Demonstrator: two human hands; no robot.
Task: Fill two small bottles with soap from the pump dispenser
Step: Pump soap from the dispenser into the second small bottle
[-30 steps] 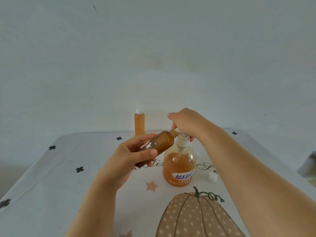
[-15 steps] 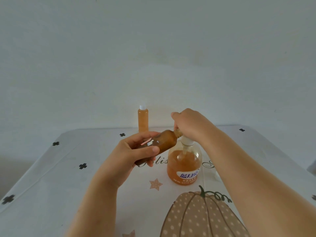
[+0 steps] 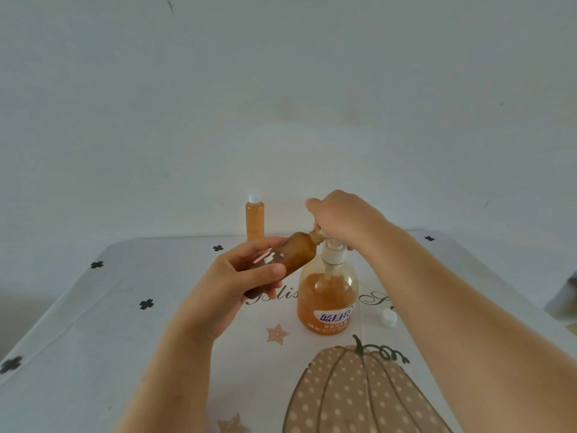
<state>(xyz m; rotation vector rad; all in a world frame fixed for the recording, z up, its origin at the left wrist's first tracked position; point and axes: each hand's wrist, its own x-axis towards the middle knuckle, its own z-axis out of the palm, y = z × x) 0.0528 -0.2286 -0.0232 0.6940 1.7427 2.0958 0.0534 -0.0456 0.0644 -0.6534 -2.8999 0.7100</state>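
**Refilling in progress**

Back left, a small capped bottle of orange soap [image 3: 254,220] stands upright on the white pumpkin-print tablecloth [image 3: 125,339]. Left hand [image 3: 240,285] grips a tilted small amber plastic bottle [image 3: 295,254], with its neck up at the head of the clear pump dispenser of orange soap [image 3: 327,296]. Right hand [image 3: 343,220] is curled over that head. A small white cap [image 3: 388,317] lies just to the right.

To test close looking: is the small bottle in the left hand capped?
No, the small bottle shows a bare neck at the pump dispenser, and a white cap lies on the tablecloth.
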